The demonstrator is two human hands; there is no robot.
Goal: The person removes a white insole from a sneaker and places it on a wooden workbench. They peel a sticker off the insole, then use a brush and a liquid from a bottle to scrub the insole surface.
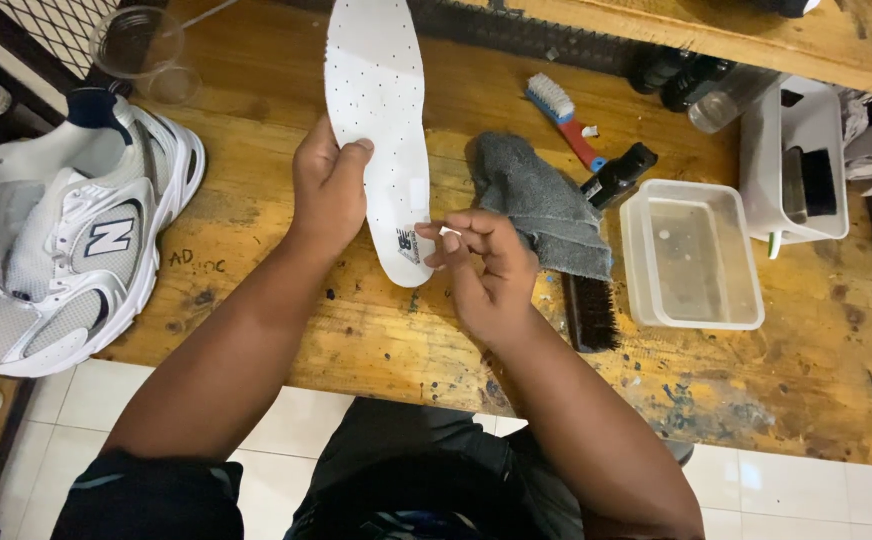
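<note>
Our left hand [328,190] grips a white perforated insole [376,120] by its edge, thumb lying across the top face and fingers wrapped behind, so the insole stands lengthwise away from us above the wooden desk [256,260]. Our right hand [486,265] sits just beside the insole's near end, fingers curled with the tips drawn toward the thumb close to the small printed mark there; we cannot tell whether the fingertips touch the insole or pinch anything.

Directly behind the right hand lies a crumpled grey cloth [541,205], partly covering a black bristle brush [591,310] whose head pokes out by the right wrist. Beyond the cloth rest a small brush with a red and blue handle [566,120] and a black brush handle [618,173]. To the right of the right hand stands a clear rectangular plastic tub [693,255], and further right a white container [791,165] holding dark items.

Well to the left of the left hand, a white and silver sneaker [76,240] lies at the desk's edge, with a clear plastic cup [146,50] beyond it.
</note>
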